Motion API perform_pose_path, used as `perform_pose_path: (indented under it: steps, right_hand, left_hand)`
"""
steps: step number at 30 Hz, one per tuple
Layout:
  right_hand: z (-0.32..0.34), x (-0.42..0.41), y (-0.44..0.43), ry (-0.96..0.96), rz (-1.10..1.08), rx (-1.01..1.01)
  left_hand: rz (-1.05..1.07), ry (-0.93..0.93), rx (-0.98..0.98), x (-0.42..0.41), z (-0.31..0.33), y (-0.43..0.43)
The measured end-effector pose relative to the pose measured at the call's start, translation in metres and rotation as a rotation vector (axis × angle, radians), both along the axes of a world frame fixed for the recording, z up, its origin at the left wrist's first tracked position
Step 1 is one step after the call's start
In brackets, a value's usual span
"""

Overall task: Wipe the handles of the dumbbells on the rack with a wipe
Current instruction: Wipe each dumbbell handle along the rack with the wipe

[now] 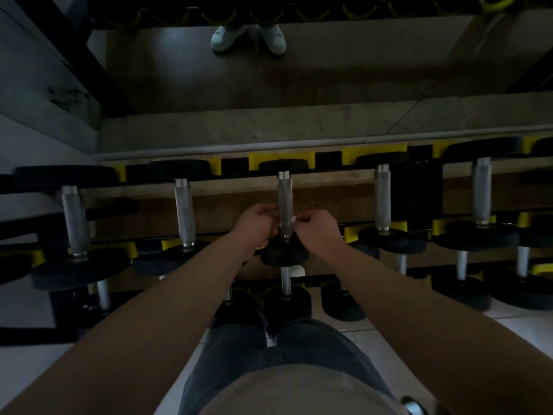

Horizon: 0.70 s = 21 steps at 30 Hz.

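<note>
The dumbbell rack (pixel 326 181) runs left to right in dim light, with black-headed dumbbells lying front to back. Both hands meet at the lower part of the middle dumbbell's knurled steel handle (pixel 284 194). My left hand (pixel 257 224) curls against the handle's left side. My right hand (pixel 317 230) closes in from the right, and its fingertips pinch a small pale bit, seemingly the wipe (pixel 294 219), against the metal. Most of the wipe is hidden by the fingers. The near head (pixel 284 256) of this dumbbell sits just below the hands.
Neighbouring handles stand left (pixel 185 212) and right (pixel 382 199) of the middle one, with more beyond. A lower tier holds further dumbbells (pixel 286 298). A small white object (pixel 297 271) lies under the top tier. A mirror (pixel 269 70) behind the rack reflects pale shoes.
</note>
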State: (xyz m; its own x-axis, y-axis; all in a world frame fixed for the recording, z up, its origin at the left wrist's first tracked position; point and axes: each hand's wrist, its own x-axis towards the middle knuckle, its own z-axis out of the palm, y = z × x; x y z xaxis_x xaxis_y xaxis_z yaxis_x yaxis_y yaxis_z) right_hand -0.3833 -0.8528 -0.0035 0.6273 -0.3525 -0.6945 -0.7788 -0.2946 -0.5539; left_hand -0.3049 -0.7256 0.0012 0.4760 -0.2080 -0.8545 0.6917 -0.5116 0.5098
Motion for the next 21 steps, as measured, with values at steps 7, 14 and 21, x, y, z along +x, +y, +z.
perform_pose_path:
  steps: [7, 14, 21]
  right_hand:
    - [-0.002, 0.037, -0.006, -0.049, -0.216, -0.027]
    - [0.006, 0.040, -0.014, -0.087, -0.059, -0.050]
    - [-0.006, 0.019, -0.017, 0.081, 0.147, 0.027]
  left_hand:
    - [0.020, -0.009, -0.017, -0.002, -0.001, -0.001]
    - [0.020, -0.022, -0.010, -0.003, -0.001, 0.000]
    - [0.028, 0.007, -0.018, -0.005, 0.004, -0.001]
